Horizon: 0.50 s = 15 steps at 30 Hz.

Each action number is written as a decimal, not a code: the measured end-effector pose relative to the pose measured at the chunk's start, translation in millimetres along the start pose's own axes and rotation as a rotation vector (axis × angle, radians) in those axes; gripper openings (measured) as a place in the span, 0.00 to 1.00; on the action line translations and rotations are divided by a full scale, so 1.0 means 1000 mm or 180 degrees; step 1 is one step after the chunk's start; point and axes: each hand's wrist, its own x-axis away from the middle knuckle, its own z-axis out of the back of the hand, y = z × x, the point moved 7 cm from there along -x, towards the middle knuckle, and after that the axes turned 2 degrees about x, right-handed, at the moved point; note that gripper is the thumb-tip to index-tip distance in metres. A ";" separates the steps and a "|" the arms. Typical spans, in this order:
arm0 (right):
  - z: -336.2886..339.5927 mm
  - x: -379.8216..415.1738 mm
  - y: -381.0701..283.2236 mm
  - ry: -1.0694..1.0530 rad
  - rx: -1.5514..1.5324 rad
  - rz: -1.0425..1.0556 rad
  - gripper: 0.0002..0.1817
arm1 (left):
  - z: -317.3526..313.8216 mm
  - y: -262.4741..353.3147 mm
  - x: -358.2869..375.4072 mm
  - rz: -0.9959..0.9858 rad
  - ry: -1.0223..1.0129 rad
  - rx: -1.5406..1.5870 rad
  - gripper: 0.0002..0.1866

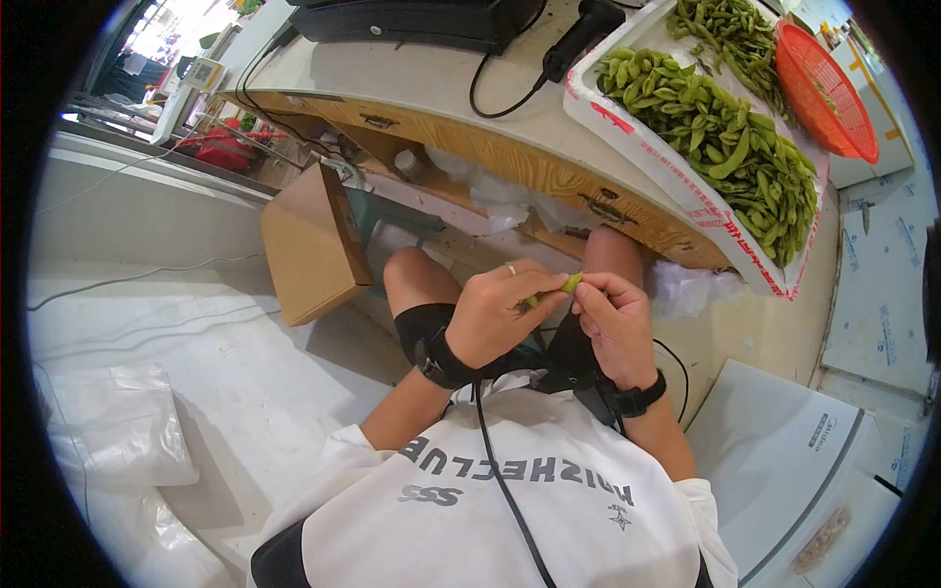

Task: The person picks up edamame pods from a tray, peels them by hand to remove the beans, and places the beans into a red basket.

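Both of my hands meet above my lap, around a small green pod. My left hand, with a ring on one finger, is closed on green pods; a piece sticks out between its fingers. The thumb and fingers of my right hand pinch the tip of the pod from the other side. At the upper right, many green pods fill a white foam box with red tape on the counter. How many pods my left hand holds is hidden by its fingers.
An orange-red basket leans at the box's right side. A black scanner and its cable lie on the counter. A cardboard box stands left of my knees. A white appliance is at the lower right, plastic bags at the left.
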 end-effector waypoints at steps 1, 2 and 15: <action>0.000 0.000 0.001 0.0044 -0.0018 0.0041 0.08 | -0.001 -0.001 0.000 -0.0018 -0.0004 0.0038 0.11; -0.001 0.000 0.002 0.0089 -0.0036 0.0083 0.07 | -0.002 -0.003 0.001 0.0076 0.0023 0.0079 0.11; -0.006 -0.003 0.002 0.0239 0.0184 0.0707 0.02 | -0.028 -0.040 0.022 0.2060 0.0088 0.2983 0.07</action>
